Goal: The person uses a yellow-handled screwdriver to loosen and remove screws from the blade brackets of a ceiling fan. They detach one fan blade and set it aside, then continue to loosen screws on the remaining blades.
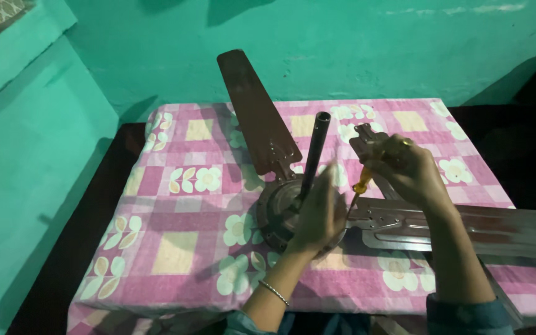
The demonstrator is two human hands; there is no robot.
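your left hand (317,214) lies flat and blurred on the brown ceiling fan motor (277,214), fingers spread over its top, gripping nothing that shows. the motor sits near the middle of the table, on the pink checked cloth (175,248) with white flowers. the dark down rod (314,155) rises tilted from the motor, just beside your fingers. your right hand (407,170) is closed around a screwdriver with an orange handle (361,185), its tip seemingly at the blade bracket (373,220), though motion blur hides the contact. one brown blade (255,115) points toward the green wall (342,49); another blade (485,229) runs off to the right under your forearm.
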